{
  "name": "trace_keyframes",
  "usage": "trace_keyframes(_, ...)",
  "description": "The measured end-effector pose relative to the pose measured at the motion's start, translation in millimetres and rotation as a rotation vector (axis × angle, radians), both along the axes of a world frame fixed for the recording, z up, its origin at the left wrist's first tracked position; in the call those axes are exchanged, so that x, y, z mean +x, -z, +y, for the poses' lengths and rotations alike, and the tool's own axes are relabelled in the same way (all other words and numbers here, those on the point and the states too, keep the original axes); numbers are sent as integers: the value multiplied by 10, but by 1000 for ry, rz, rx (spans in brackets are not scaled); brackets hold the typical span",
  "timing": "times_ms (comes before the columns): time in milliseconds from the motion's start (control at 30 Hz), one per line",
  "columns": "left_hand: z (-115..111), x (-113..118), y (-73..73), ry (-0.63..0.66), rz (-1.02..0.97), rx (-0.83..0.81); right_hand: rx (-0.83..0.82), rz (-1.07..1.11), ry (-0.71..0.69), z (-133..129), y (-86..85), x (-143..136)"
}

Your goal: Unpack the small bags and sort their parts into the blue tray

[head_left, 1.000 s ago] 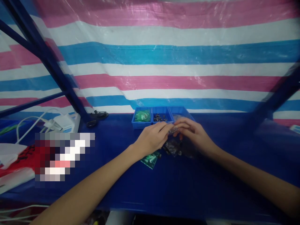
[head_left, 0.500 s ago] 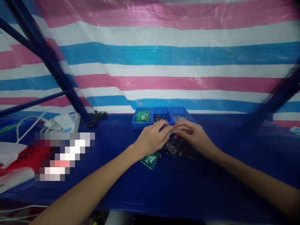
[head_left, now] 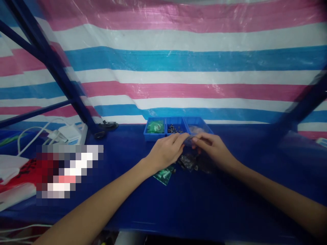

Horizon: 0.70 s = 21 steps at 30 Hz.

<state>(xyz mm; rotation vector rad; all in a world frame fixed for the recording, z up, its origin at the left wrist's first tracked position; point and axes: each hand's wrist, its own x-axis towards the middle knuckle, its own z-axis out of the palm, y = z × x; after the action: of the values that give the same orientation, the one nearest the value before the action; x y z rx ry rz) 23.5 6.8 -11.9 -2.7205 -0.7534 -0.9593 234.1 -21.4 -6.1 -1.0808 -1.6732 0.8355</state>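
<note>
Between my hands, in front of the blue bins, is a small clear plastic bag (head_left: 188,141). My left hand (head_left: 166,149) has its fingers closed on the bag's left side. My right hand (head_left: 213,147) pinches its right edge between thumb and fingers. Whatever is inside the bag is too blurred to make out. Below the hands lies another clear bag (head_left: 188,162) with dark contents. A green packet (head_left: 163,175) lies flat under my left wrist, partly covered by it.
Three joined blue bins (head_left: 155,136) stand at the back; they hold green packets, small dark metal parts (head_left: 173,129) and clear bags (head_left: 196,130). At left are a white power strip (head_left: 83,134) with cables and a red bag (head_left: 27,170). Blue frame posts (head_left: 58,78) rise on both sides.
My hands have drawn slightly apart, and the clear bag now shows stretched between them. My right fingers have shifted from touching the left hand to pinching the bag's edge.
</note>
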Motion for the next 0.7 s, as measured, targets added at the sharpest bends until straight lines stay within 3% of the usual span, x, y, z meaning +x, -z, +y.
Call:
trace_keyframes(167,1,16,7,-7,-6,2,34,63,-3,1,-57,46)
trace_keyframes(333,23,23,-13,-55,8,23,184,17,322,191,-160,238)
trace_keyframes(533,56,-4,-39,-99,67,43,361,-516,585,545,30,506)
trace_keyframes(700,99,-70,-107,-156,88,76,526,-699,537,497,141,503)
